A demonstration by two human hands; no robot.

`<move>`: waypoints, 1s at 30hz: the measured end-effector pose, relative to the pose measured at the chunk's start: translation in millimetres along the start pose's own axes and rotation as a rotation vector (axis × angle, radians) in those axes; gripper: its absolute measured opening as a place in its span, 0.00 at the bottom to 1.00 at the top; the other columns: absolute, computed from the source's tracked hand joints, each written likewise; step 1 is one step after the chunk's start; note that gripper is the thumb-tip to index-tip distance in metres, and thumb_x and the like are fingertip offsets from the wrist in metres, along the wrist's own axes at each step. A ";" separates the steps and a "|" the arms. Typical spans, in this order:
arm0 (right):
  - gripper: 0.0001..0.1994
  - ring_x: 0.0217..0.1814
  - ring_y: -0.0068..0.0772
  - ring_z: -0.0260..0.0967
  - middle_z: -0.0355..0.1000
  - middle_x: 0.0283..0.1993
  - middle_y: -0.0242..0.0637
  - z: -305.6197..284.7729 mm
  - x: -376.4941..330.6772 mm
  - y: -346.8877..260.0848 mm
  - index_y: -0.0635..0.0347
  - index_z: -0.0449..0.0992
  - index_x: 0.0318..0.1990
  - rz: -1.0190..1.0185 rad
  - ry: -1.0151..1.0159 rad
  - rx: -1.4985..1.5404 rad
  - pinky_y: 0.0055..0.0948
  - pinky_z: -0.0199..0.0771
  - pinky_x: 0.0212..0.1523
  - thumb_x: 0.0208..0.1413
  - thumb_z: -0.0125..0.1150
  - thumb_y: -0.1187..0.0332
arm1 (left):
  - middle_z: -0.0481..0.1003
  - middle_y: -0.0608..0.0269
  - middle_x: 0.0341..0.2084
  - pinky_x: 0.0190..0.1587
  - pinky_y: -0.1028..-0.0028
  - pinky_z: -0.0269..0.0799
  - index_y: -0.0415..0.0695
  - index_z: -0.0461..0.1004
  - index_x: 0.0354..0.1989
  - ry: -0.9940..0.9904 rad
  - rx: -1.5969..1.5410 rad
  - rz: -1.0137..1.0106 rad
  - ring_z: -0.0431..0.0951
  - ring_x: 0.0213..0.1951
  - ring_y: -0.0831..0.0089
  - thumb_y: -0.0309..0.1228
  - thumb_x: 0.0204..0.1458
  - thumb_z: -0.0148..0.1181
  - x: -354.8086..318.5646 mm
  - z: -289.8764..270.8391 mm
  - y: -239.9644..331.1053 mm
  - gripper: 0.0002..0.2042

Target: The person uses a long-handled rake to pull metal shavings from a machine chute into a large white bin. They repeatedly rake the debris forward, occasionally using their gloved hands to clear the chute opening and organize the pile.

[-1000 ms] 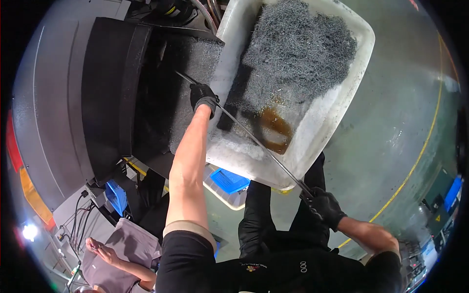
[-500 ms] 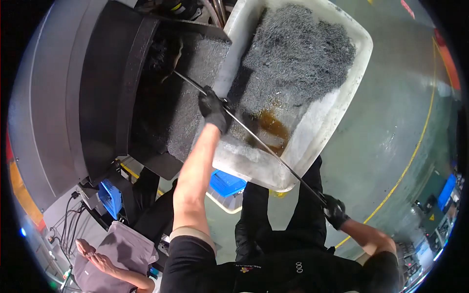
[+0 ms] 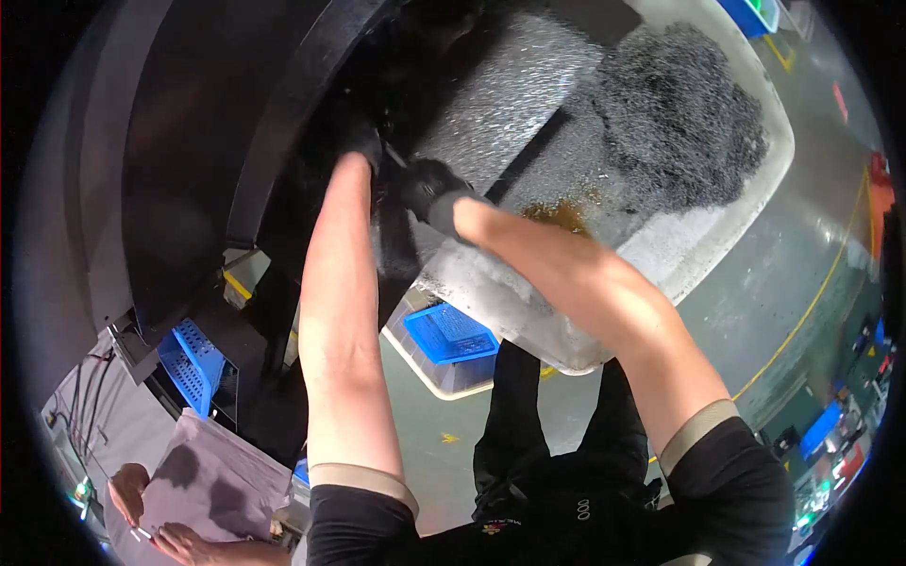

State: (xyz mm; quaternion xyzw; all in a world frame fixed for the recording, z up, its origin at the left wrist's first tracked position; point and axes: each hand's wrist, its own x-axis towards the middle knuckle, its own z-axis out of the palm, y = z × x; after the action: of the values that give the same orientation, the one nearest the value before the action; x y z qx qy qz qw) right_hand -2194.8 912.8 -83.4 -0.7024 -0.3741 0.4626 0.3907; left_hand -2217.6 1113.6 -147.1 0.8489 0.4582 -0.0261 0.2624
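Both my hands wear black gloves and reach into the dark opening of a large grey machine. My right hand (image 3: 432, 191) is closed round a thin metal rod (image 3: 394, 157), of which only a short length shows between the two hands. My left hand (image 3: 359, 141) is just left of it, deeper in shadow, where the rod runs into its grip; its fingers are hard to make out. The far end of the rod is lost in the dark. Beside the hands slopes a metal chute (image 3: 514, 94) covered with fine shiny metal chips.
A big white bin (image 3: 779, 141) holds a heap of grey metal shavings (image 3: 679, 123) and a brown wet patch (image 3: 562, 217). Below it are a blue basket (image 3: 451, 332) and a perforated blue basket (image 3: 193, 363). Another person's hands (image 3: 156, 519) show at lower left.
My right hand has moved from the lower right up to the machine opening, beside my left. My left hand has gone deeper inside. The rod's long span over the bin no longer shows.
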 end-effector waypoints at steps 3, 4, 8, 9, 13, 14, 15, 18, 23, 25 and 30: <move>0.10 0.20 0.39 0.73 0.75 0.25 0.45 44.4 22.8 -14.6 0.62 0.79 0.32 0.077 -0.160 -0.057 0.36 0.72 0.20 0.55 0.54 0.67 | 0.57 0.55 0.52 0.51 0.59 0.56 0.45 0.56 0.56 -0.093 0.460 0.013 0.59 0.51 0.57 0.46 0.63 0.37 -1.0 -24.9 -32.8 0.21; 0.10 0.18 0.38 0.73 0.75 0.24 0.44 58.9 24.0 -15.5 0.62 0.79 0.32 0.052 -0.210 -0.102 0.35 0.70 0.17 0.54 0.54 0.67 | 0.55 0.55 0.54 0.54 0.59 0.54 0.45 0.55 0.58 -0.122 0.574 0.010 0.57 0.53 0.57 0.46 0.63 0.37 -7.1 -29.4 -42.1 0.22; 0.12 0.14 0.37 0.68 0.71 0.19 0.42 92.4 28.2 48.3 0.63 0.76 0.27 -0.278 0.170 -0.245 0.36 0.67 0.13 0.56 0.54 0.64 | 0.49 0.56 0.63 0.63 0.60 0.47 0.45 0.49 0.65 -0.221 0.850 0.045 0.51 0.62 0.58 0.47 0.64 0.34 -25.8 -13.1 -9.0 0.26; 0.14 0.13 0.37 0.67 0.70 0.18 0.41 103.8 25.5 44.8 0.63 0.75 0.25 -0.458 0.361 -0.376 0.37 0.66 0.13 0.56 0.53 0.63 | 0.48 0.56 0.65 0.65 0.61 0.45 0.45 0.48 0.67 -0.247 0.877 0.026 0.49 0.65 0.58 0.48 0.64 0.33 -29.5 -14.9 -14.0 0.27; 0.15 0.15 0.35 0.66 0.69 0.17 0.40 115.2 25.7 31.5 0.62 0.74 0.25 0.297 -0.069 0.192 0.37 0.64 0.14 0.58 0.53 0.61 | 0.45 0.56 0.70 0.69 0.62 0.42 0.46 0.45 0.70 -0.256 0.863 -0.001 0.46 0.69 0.59 0.48 0.64 0.31 -33.2 -22.4 -40.4 0.30; 0.15 0.15 0.35 0.67 0.69 0.17 0.40 117.5 25.5 27.0 0.62 0.74 0.25 0.293 -0.086 0.199 0.37 0.64 0.14 0.58 0.53 0.61 | 0.45 0.57 0.70 0.69 0.63 0.43 0.46 0.45 0.70 -0.197 1.055 0.036 0.47 0.69 0.60 0.49 0.64 0.31 -31.6 -20.3 -48.2 0.30; 0.15 0.15 0.35 0.67 0.69 0.17 0.40 116.6 25.3 28.2 0.62 0.74 0.25 0.297 -0.097 0.199 0.37 0.64 0.14 0.58 0.53 0.60 | 0.45 0.57 0.70 0.69 0.63 0.43 0.46 0.45 0.70 -0.163 1.149 0.062 0.47 0.69 0.61 0.49 0.64 0.31 -30.2 -18.3 -54.0 0.30; 0.15 0.17 0.37 0.69 0.70 0.18 0.41 121.7 15.8 26.6 0.62 0.76 0.26 0.310 -0.103 0.148 0.37 0.67 0.17 0.57 0.54 0.61 | 0.48 0.57 0.69 0.69 0.65 0.45 0.45 0.48 0.70 -0.010 0.668 0.112 0.48 0.69 0.63 0.48 0.64 0.32 -36.9 -20.9 -60.8 0.29; 0.10 0.30 0.47 0.75 0.75 0.28 0.51 116.6 -11.2 36.6 0.59 0.79 0.38 -0.241 -0.027 -0.501 0.40 0.75 0.31 0.51 0.55 0.66 | 0.51 0.55 0.68 0.67 0.63 0.50 0.46 0.51 0.69 -0.067 0.725 0.177 0.52 0.68 0.61 0.44 0.64 0.33 -61.3 -21.2 -43.8 0.27; 0.12 0.35 0.50 0.75 0.75 0.32 0.51 124.8 -15.6 4.0 0.60 0.78 0.39 -0.135 0.147 -0.382 0.44 0.75 0.35 0.49 0.55 0.66 | 0.53 0.55 0.67 0.66 0.63 0.53 0.46 0.52 0.68 -0.025 0.704 0.202 0.54 0.67 0.61 0.43 0.64 0.34 -56.9 -40.3 -67.0 0.26; 0.11 0.38 0.51 0.74 0.74 0.32 0.54 102.8 23.7 36.7 0.63 0.78 0.35 0.007 0.111 -0.286 0.45 0.75 0.37 0.53 0.51 0.68 | 0.57 0.54 0.65 0.62 0.66 0.58 0.45 0.57 0.66 -0.103 0.495 -0.015 0.59 0.64 0.62 0.43 0.62 0.40 -38.1 -33.5 -8.0 0.26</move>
State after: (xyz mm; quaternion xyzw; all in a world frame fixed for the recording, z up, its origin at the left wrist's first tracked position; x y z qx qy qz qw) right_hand -2278.7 939.5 -152.1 -0.7767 -0.4115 0.3663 0.3053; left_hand -2252.6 1103.7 -110.8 0.8814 0.4301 -0.1826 0.0691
